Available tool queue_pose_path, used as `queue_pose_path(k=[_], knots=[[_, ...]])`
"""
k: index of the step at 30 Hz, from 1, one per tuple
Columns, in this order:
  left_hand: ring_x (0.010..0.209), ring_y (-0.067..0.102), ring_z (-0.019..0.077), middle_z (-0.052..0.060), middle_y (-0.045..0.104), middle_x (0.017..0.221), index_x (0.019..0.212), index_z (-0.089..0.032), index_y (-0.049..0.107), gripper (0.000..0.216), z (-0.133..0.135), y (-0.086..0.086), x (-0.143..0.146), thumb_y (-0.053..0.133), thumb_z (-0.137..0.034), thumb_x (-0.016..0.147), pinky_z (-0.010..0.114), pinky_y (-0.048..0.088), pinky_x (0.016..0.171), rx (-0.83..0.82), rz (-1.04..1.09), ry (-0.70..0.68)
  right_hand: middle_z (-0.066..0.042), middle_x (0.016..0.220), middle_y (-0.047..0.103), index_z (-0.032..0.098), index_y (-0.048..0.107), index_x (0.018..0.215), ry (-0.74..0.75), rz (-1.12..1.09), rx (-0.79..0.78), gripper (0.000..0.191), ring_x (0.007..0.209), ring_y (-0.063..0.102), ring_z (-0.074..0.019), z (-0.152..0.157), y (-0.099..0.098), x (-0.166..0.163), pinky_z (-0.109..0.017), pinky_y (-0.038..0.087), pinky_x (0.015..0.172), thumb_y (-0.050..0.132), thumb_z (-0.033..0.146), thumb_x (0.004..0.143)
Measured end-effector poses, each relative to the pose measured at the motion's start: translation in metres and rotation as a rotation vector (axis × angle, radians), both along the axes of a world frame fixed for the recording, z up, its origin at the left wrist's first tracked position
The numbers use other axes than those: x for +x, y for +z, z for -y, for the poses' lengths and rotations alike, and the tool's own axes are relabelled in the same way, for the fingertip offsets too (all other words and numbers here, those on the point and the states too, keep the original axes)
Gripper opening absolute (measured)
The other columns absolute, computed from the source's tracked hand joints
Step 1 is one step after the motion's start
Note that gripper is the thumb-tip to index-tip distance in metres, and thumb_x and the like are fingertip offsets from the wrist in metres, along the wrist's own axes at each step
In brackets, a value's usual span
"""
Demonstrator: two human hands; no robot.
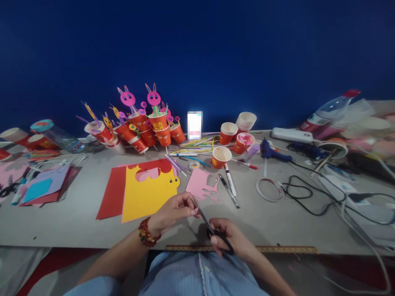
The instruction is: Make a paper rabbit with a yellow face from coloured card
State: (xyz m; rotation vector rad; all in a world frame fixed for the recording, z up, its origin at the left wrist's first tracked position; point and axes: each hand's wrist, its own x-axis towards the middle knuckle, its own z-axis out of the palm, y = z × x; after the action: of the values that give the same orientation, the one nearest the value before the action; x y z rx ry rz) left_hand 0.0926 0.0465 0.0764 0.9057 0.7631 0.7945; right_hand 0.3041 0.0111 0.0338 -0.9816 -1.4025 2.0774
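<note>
My left hand pinches a small piece of pink paper, mostly hidden by the fingers. My right hand is closed around the black handles of a pair of scissors. The blades point up and left and meet the paper at my left fingertips. Just beyond lies a cut sheet of pink paper with a ragged right edge. To the left, a yellow sheet with a scalloped top edge and two googly eyes lies over a red sheet.
Red paper cups with pink rabbit-face sticks stand along the blue wall. An open paper cup, pens and colored pipe cleaners lie ahead. Rightward are a tape roll, a blue glue gun and looping black cable.
</note>
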Motion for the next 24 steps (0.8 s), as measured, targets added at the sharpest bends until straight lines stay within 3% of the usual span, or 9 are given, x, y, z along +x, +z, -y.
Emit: queue_pose_path(k=[11, 18, 21, 24], knots=[[0.077, 0.062, 0.0164, 0.004, 0.063, 0.087, 0.066, -0.016, 0.056, 0.026, -0.003, 0.001, 0.0, 0.078, -0.028, 0.072, 0.033, 0.05, 0.079, 0.013, -0.039, -0.024, 0.006, 0.045, 0.051, 0.021, 0.045, 0.066, -0.003, 0.016, 0.006, 0.062, 0.039, 0.036, -0.0078, 0.0, 0.001, 0.001, -0.021, 0.023, 0.044, 0.066, 0.079, 0.063], [0.079, 0.064, 0.0173, 0.004, 0.062, 0.088, 0.068, -0.015, 0.057, 0.025, -0.003, 0.0, -0.003, 0.078, -0.027, 0.072, 0.032, 0.049, 0.08, -0.023, -0.035, -0.038, 0.007, 0.043, 0.05, 0.021, 0.044, 0.066, -0.027, 0.027, 0.005, 0.058, 0.037, 0.036, -0.007, 0.002, -0.009, 0.001, -0.02, 0.021, 0.041, 0.069, 0.074, 0.066], [0.077, 0.064, 0.0165, 0.003, 0.062, 0.088, 0.07, -0.016, 0.057, 0.022, -0.001, -0.003, -0.001, 0.077, -0.025, 0.074, 0.03, 0.048, 0.077, -0.033, -0.021, -0.002, 0.009, 0.043, 0.046, 0.023, 0.041, 0.066, -0.113, 0.021, -0.022, 0.057, 0.036, 0.038, -0.0077, 0.001, -0.013, -0.002, -0.02, 0.024, 0.04, 0.072, 0.071, 0.065], [0.08, 0.06, 0.0151, 0.004, 0.062, 0.092, 0.071, -0.016, 0.059, 0.019, 0.003, -0.007, 0.007, 0.076, -0.023, 0.075, 0.028, 0.046, 0.078, -0.033, 0.0, 0.123, 0.005, 0.057, 0.053, 0.022, 0.046, 0.069, -0.303, -0.004, 0.047, 0.052, 0.049, 0.05, -0.0114, -0.003, -0.011, -0.011, -0.023, 0.038, 0.048, 0.079, 0.062, 0.063]])
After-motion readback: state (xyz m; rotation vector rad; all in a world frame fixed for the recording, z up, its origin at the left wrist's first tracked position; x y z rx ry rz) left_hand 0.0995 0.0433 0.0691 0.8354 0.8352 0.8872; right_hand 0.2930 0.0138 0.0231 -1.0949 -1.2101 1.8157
